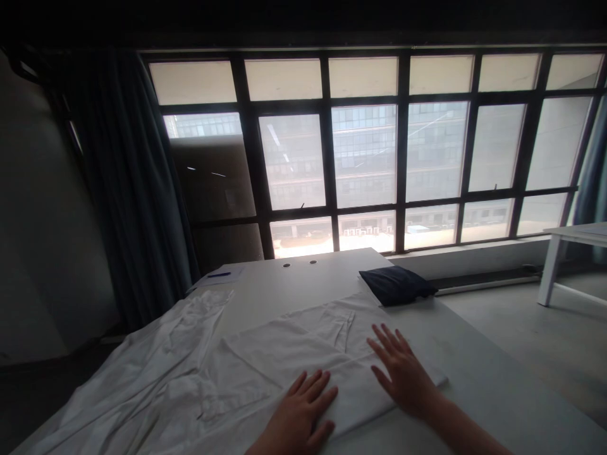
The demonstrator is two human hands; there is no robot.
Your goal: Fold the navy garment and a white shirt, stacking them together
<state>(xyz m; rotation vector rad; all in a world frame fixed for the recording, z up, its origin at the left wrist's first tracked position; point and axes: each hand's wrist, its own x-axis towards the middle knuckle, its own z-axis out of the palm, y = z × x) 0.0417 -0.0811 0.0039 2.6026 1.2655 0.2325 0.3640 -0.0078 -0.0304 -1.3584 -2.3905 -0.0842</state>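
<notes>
The white sheet [289, 354] covers the near part of the table [502, 398], with a folded, flattened layer toward the right and a rumpled mass spilling over the left edge. Both hands lie open on the fold, gripping nothing: the left hand [298, 411] at its near edge, the right hand [403, 373] further right with the fingers spread. Flat palms and spread fingers, pressing evenly, smooth cloth best without dragging the layers out of line. Counted, there are one sheet, two hands, one navy fabric bundle [396, 284] at the sheet's far edge, one paper [220, 275] with one blue pen [219, 274] by the far left corner, and two round holes [286, 265] near the far edge. A second white table [569, 232] stands off to the right.
</notes>
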